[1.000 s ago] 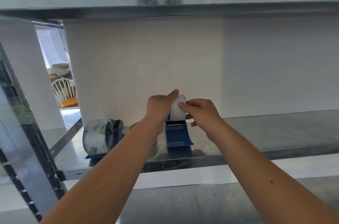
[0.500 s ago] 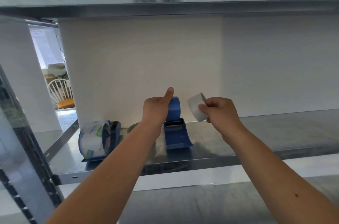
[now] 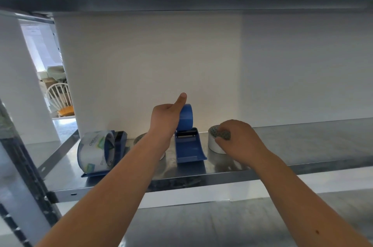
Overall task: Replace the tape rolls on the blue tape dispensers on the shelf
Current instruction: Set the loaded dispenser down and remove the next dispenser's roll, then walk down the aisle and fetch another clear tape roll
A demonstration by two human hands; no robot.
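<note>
While the left hand [image 3: 164, 123] grips the blue dispenser [image 3: 188, 141], the right hand [image 3: 240, 141] clasps a tape roll [image 3: 214, 141] beside it.

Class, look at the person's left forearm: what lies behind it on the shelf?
Part of a greyish tape roll shows behind the left forearm, lying on the metal shelf. The rest is covered by the arm.

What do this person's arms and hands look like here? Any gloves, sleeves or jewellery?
Both arms are bare up to the frame edge: no sleeves show. The left hand and the right hand wear no gloves, and no rings, watch or bracelets are visible. The right forearm carries a small dark mark near the lower edge of the view. The one nail that shows, on the left thumb, looks short and unpainted.
</note>
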